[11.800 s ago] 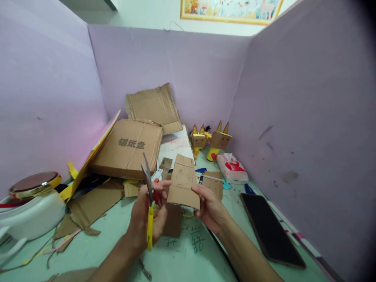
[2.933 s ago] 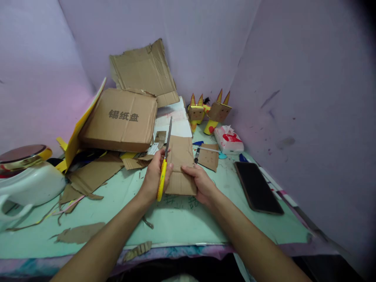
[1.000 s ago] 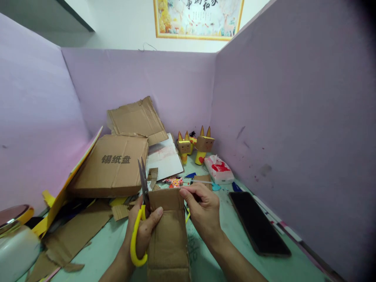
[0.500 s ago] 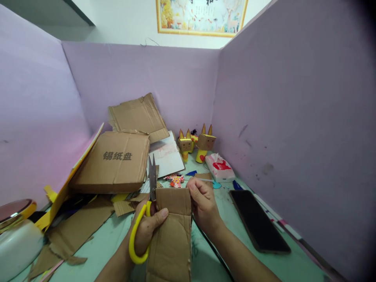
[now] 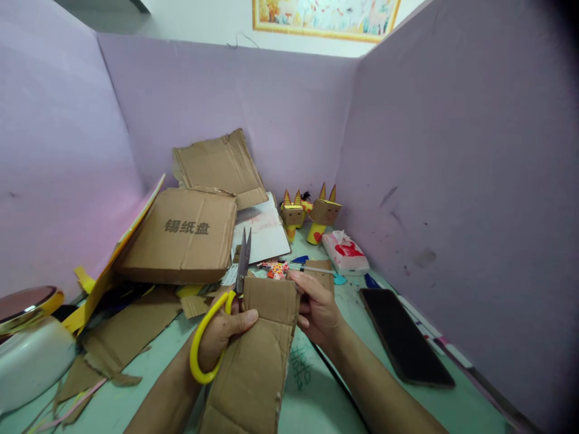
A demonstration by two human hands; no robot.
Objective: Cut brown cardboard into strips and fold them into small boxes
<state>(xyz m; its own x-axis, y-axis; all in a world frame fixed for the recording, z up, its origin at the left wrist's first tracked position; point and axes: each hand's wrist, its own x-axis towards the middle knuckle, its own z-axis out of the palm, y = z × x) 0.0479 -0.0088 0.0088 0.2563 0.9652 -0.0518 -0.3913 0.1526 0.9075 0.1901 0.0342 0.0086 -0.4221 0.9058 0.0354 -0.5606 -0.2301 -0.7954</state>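
Observation:
A strip of brown cardboard (image 5: 253, 355), creased across near its top, stands tilted in front of me. My left hand (image 5: 221, 331) grips its left edge with the thumb on the front face. The same hand also holds yellow-handled scissors (image 5: 244, 259), whose slightly parted blades point up beyond the strip's top left corner. At the upper right corner, my right hand (image 5: 319, 304) has its fingers bent, with thumb and forefinger closed at the cardboard's edge. The strip partly hides the fingertips.
A cardboard box (image 5: 181, 241) and cardboard scraps (image 5: 131, 325) lie to the left, near a white round container (image 5: 31, 367). Cardboard-headed figures (image 5: 323, 214) and a tissue pack (image 5: 346, 253) stand at the back. A black phone (image 5: 407, 337) lies on the right, below the purple partition (image 5: 461, 181).
The strip has tilted, its lower end swinging left. The scissors lean further right at the tips. My right fingers have shifted and loosened somewhat at the corner, and the view has moved slightly.

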